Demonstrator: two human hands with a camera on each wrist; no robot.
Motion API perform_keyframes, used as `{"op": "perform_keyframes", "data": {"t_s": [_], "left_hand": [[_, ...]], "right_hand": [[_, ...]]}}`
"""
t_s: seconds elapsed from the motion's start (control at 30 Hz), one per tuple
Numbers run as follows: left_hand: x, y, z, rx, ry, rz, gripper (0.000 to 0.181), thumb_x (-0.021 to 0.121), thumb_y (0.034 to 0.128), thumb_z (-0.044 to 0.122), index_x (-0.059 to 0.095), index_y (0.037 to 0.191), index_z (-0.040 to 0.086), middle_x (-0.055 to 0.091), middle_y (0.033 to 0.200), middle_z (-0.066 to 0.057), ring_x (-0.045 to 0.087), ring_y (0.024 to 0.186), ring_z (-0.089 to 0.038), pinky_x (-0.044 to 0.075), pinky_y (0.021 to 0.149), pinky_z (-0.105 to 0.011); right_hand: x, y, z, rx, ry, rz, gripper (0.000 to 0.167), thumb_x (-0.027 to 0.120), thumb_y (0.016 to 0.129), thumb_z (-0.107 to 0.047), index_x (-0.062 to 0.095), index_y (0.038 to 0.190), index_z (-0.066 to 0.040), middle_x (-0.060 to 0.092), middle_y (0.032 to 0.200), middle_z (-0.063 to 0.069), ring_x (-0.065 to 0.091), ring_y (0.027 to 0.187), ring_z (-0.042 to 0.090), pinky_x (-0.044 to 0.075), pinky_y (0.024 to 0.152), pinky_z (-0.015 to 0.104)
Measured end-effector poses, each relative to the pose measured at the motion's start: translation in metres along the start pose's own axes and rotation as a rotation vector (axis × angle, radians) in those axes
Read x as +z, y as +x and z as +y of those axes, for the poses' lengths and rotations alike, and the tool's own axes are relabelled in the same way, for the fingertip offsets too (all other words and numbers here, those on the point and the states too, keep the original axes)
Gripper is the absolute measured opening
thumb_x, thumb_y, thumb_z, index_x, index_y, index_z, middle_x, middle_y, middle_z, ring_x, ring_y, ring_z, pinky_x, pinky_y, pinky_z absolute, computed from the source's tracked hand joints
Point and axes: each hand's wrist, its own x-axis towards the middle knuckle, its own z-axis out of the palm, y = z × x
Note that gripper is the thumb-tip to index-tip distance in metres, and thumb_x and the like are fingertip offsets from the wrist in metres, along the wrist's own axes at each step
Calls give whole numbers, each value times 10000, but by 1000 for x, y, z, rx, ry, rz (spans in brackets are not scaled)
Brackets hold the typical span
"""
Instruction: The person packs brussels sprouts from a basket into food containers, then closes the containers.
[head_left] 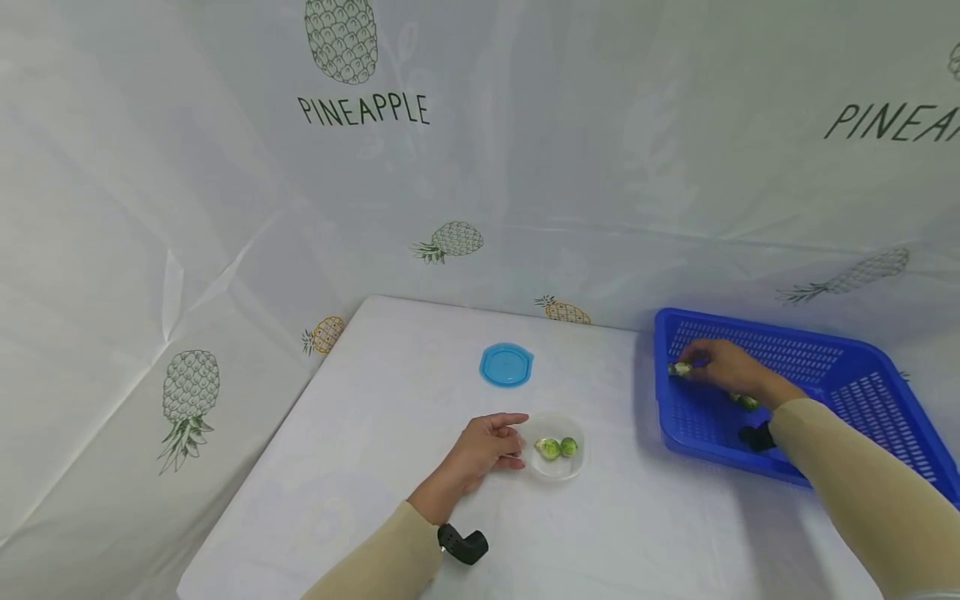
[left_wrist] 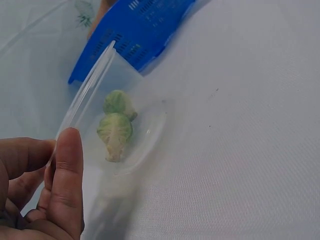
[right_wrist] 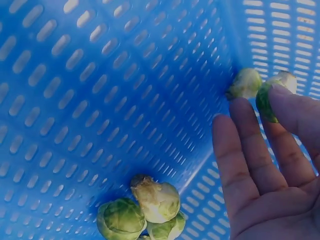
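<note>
My left hand [head_left: 486,448] pinches the rim of a clear round plastic container [left_wrist: 145,160] between thumb and fingers. Two Brussels sprouts [left_wrist: 116,132] lie inside it, side by side. Over to the right, my right hand [head_left: 726,367] reaches into a blue plastic basket [head_left: 855,354]. Its thumb and a finger pinch one Brussels sprout [right_wrist: 267,105], while the other fingers are extended. Just beyond that one, another sprout [right_wrist: 245,83] sits in the basket's corner. A small cluster of sprouts [right_wrist: 121,220] rests on the basket floor, partly cut off by the right wrist view's lower edge.
A light blue lid [head_left: 506,365] lies flat on the white table [head_left: 360,400], behind the container. The basket's raised slotted walls surround my right hand. A pale sheet printed with pineapples [head_left: 457,239] hangs behind the table and to its left.
</note>
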Motion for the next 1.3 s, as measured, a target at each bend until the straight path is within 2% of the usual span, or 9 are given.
{"op": "perform_keyframes", "data": {"t_s": [0.2,0.47,0.77,1.07,1.3], "left_hand": [[-1,1,-1,4,2,2,473,692,952,-37,664,1415,59,617,937,-45,676,730,-153,675,735,-314],[-1,1,-2,11,-7,-9,480,682,953,-50,651,1424,38,613,914,-36,649,738,-149,672,726,-302],[0,0,-1,14,-5,-13,493,688,949,-42,642,1433,34,619,923,-46,671,710,-143,672,729,-300],[0,0,0,21,-2,-20,496,681,951,-44,635,1440,32,614,923,-44,670,710,-140,672,733,-298],[0,1,0,22,-5,-21,499,685,948,-46,633,1439,24,616,921,-47,673,709,-143,673,730,-304]], "right_hand": [[-2,-7,-8,34,31,16,285,717,963,-119,689,1227,-17,685,1268,261,662,1130,445,623,825,489],[-8,-18,-22,36,33,38,339,667,1022,-164,687,1321,-6,667,1316,281,649,1180,469,598,921,602],[-19,-29,-29,51,50,90,355,691,1037,-286,667,1305,-53,687,1306,215,644,1212,443,606,940,577],[-30,-40,-42,95,42,84,548,648,1049,-435,614,1439,-52,594,1450,294,584,1291,513,559,984,646],[-33,-46,-46,95,27,103,542,642,1050,-443,625,1444,-72,599,1447,293,582,1293,520,518,1007,698]]}}
